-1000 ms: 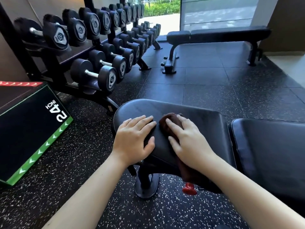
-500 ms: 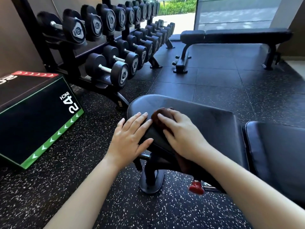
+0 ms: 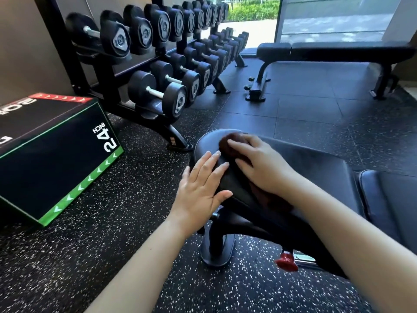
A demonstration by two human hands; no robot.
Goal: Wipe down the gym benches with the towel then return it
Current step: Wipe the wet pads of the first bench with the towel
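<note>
A dark brown towel (image 3: pixel 229 144) lies on the black seat pad of the near bench (image 3: pixel 316 168), close to its rounded far-left end. My right hand (image 3: pixel 259 163) presses flat on the towel, and most of the cloth is hidden under the palm and wrist. My left hand (image 3: pixel 202 190) rests flat with fingers spread on the pad's near-left edge, just beside the towel and holding nothing. A second black bench (image 3: pixel 338 49) stands far back by the window.
A long rack of black dumbbells (image 3: pixel 162 64) runs along the left wall. A black plyo box (image 3: pixel 54 150) with green trim sits on the floor at left. The near bench's foot (image 3: pixel 217 249) and a red knob (image 3: pixel 286 260) are below the pad. The backrest pad (image 3: pixel 392 199) lies right.
My right hand has slid the towel toward the far-left end of the seat pad. My left hand has shifted to the pad's edge. The view has turned slightly left.
</note>
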